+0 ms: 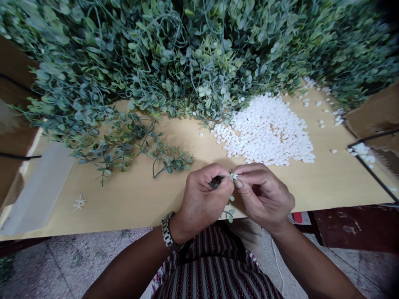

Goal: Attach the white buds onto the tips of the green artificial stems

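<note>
My left hand [207,195], with a metal watch on its wrist, pinches an artificial leafy sprig [230,214]; some of its leaves hang below the fingers and the rest is hidden. Fingertip to fingertip with it, my right hand [264,193] is closed on a small white piece [235,176] at the sprig's tip. Whether the piece sits on the stem or only touches it, I cannot tell. Just beyond my hands lies a heap of small white pieces [268,131]. Loose green sprigs [124,145] rest on the table to the left.
A large mass of artificial greenery [174,54] covers the back of the table [137,203]. Several thin white sticks [79,202] lie at the left, near a pale translucent strip [40,191]. Cardboard [374,116] and a black rod [377,174] border the right side.
</note>
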### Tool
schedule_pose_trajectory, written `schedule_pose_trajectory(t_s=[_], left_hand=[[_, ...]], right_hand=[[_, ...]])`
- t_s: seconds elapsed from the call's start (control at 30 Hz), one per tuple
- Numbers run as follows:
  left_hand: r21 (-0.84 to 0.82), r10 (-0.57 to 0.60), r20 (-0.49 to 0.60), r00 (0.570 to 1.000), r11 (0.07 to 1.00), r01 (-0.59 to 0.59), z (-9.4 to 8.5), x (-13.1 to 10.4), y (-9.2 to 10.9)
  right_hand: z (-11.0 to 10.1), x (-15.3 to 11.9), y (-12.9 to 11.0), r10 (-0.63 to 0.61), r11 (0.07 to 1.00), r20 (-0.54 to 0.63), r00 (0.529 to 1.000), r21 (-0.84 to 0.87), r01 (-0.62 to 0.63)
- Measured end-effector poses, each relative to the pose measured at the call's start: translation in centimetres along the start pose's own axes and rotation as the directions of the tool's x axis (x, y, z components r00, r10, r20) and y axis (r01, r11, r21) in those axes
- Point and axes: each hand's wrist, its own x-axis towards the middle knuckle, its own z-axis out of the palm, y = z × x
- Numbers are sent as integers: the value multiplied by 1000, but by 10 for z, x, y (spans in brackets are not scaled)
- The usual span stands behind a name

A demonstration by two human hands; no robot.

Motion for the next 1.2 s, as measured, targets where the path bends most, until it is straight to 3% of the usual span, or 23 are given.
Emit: schedule_pose_trajectory(t_s=[0.1,0.2,0.3,0.37,0.53,0.63,0.7,0.73,0.77,0.83,0.87,0.93,1.03,1.2], left_hand=[[-110,-108,25,994,988,110,-2,2,1],[-256,-149,-40,988,957,134,-3,4,-1],[-360,-128,-108,986,929,82,-2,5,-4],[-395,-123,-107,987,916,72,-2,5,-4],[-419,-116,-91,989,905,67,-3,7,-2],[-222,-41,-145,989,975,8,-8,6,0],[110,201,-235,951,978,-180,-11,0,3],[301,366,-227,903,908,-293,-11,-4,5],[454,506,-149,849,798,-396,-12,-9,7],[552,585,136,800,626,-551,-11,-19,10],[527,536,256,805,621,-580,-11,-22,11],[467,404,364,839,701,-540,-11,-24,9],[412,259,370,892,815,-407,-13,-19,2],[313,182,267,946,912,-264,-16,-12,-8]], right_hand=[[-3,2,0,66,997,-65,996,34,-64],[-7,3,-2,60,998,-136,989,36,-56],[-10,4,-5,-26,999,37,999,-23,26],[-10,5,-8,11,996,130,991,-84,0],[-10,5,-10,162,984,159,974,-103,-147],[-12,3,-8,191,980,126,973,-75,-183],[-14,4,-9,184,981,119,976,-75,-176],[-15,4,-11,182,982,128,975,-77,-173],[-16,6,-13,172,984,145,974,-75,-163],[-18,8,-17,125,991,186,974,-76,-113],[-18,9,-20,93,994,204,975,-82,-78],[-18,10,-22,36,996,217,976,-92,-16],[-15,8,-22,55,996,177,983,-76,-42],[-17,2,-18,109,994,155,982,-14,-108]])
